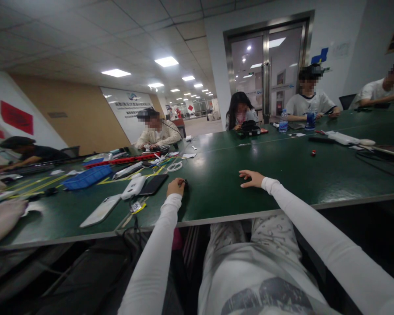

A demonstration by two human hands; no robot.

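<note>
My left hand (176, 187) is closed around a small dark object (185, 182) at the green tabletop (216, 175); too little of the object shows to name it. To its left lie a black flat device (153, 184), a white device (133, 187) and a white phone (101, 210). My right hand (251, 179) is over the table to the right, fingers apart and slightly curled, with nothing in it. Both of my forearms wear white sleeves.
A blue tray (88, 177), a white cable coil (174, 166) and a red strip (123, 160) lie left. Bottles (283, 121) stand across the table. Several people sit around it; another person's hand (9, 212) is at far left. A small red object (313, 152) lies right.
</note>
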